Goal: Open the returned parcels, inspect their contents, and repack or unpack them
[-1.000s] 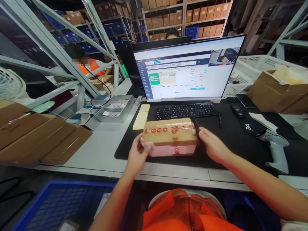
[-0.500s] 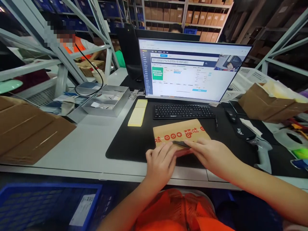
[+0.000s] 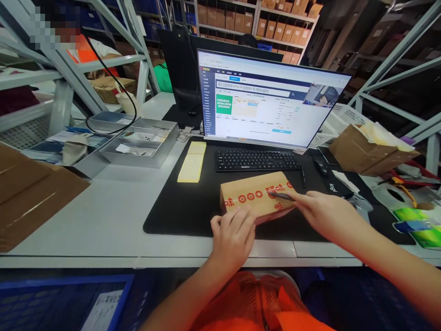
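Note:
A small cardboard box [image 3: 258, 187] with red printing lies on the black desk mat, turned slightly askew. My left hand [image 3: 234, 234] grips its near left edge, fingers bent over the top and holding it down. In my right hand [image 3: 320, 211] is a slim dark tool, which looks like a box cutter [image 3: 282, 196]. Its tip lies over the right part of the box top, among the red print. Whether the tip touches the cardboard, I cannot tell. The fingers of my right hand are closed around the tool's near end.
Behind the box stand a keyboard [image 3: 258, 161] and a lit monitor [image 3: 262, 108]. A yellow paper pad [image 3: 193, 163] lies to the left. A mouse [image 3: 320, 166], scanner [image 3: 360, 204] and tape roll [image 3: 392, 195] are on the right. Large cardboard [image 3: 34, 197] and a grey tray [image 3: 138, 147] stand left.
My right hand has moved right with the box cutter, away from my left hand. My left hand stays on the box. The view has shifted a little.

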`<state>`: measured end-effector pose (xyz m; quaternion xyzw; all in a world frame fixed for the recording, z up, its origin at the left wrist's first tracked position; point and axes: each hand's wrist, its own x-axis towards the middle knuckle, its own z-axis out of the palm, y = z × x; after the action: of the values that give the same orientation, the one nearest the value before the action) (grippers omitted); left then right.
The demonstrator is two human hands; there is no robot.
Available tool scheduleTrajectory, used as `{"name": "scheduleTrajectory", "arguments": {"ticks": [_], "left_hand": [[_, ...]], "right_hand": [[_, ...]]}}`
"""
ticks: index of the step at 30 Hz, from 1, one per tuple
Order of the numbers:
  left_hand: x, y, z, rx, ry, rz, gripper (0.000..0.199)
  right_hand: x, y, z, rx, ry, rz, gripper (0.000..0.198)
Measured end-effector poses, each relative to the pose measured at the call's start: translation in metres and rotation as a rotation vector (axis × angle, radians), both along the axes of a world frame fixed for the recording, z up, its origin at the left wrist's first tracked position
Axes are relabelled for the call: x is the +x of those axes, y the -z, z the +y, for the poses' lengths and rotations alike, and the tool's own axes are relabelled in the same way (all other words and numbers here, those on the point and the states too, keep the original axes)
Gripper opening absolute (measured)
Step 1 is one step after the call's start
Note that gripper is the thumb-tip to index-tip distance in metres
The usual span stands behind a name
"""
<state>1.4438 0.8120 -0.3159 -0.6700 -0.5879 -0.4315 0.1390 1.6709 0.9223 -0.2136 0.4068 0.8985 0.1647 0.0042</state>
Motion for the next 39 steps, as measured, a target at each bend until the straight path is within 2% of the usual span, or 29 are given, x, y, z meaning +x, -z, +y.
{"name": "scheduleTrajectory", "arguments": {"ticks": [3,5,8,10,12,15,17,20,23,26,29,32,34,36,39], "left_hand": [[-0.001,-0.008,-0.005,-0.027,0.017,0.014,0.027],[-0.005,-0.02,-0.005,-0.063,0.041,0.045,0.024],[-0.013,-0.052,0.012,-0.213,0.119,0.135,0.019],[-0.016,-0.077,0.038,-0.356,0.166,0.228,0.023],[-0.015,-0.1,0.072,-0.498,0.201,0.327,0.031],[-0.01,-0.125,0.122,-0.732,0.331,0.413,0.053],[-0.004,-0.136,0.147,-0.864,0.41,0.436,0.061],[0.01,-0.147,0.168,-0.966,0.444,0.506,0.074],[0.029,-0.153,0.171,-1.001,0.419,0.647,0.084],[0.046,-0.15,0.165,-0.974,0.398,0.783,0.083],[0.047,-0.143,0.161,-0.91,0.41,0.76,0.068],[0.029,-0.141,0.17,-0.896,0.411,0.627,0.066],[0.01,-0.142,0.184,-0.916,0.475,0.488,0.066],[-0.009,-0.141,0.2,-0.929,0.552,0.347,0.058],[-0.026,-0.125,0.22,-0.889,0.508,0.252,0.046]], "right_hand": [[0.044,0.003,0.017,-0.002,0.188,0.05,0.041],[0.066,0.011,0.03,-0.024,0.276,0.083,0.042],[0.086,0.031,0.057,-0.09,0.406,0.101,0.044],[0.096,0.049,0.078,-0.175,0.454,0.126,0.044],[0.103,0.067,0.094,-0.261,0.461,0.169,0.046],[0.108,0.084,0.102,-0.304,0.44,0.266,0.047],[0.105,0.086,0.096,-0.334,0.379,0.427,0.046],[0.09,0.077,0.078,-0.525,0.229,0.775,0.05],[0.067,0.065,0.064,-0.722,0.123,0.977,0.06],[0.045,0.06,0.058,-0.804,0.043,1.005,0.071],[0.033,0.064,0.057,-0.837,-0.013,1.038,0.069],[0.032,0.072,0.056,-0.846,-0.012,1.091,0.069],[0.036,0.076,0.056,-0.841,-0.022,1.121,0.07],[0.04,0.08,0.057,-0.788,-0.1,1.168,0.066],[0.048,0.09,0.06,-0.561,-0.349,1.209,0.035]]}}
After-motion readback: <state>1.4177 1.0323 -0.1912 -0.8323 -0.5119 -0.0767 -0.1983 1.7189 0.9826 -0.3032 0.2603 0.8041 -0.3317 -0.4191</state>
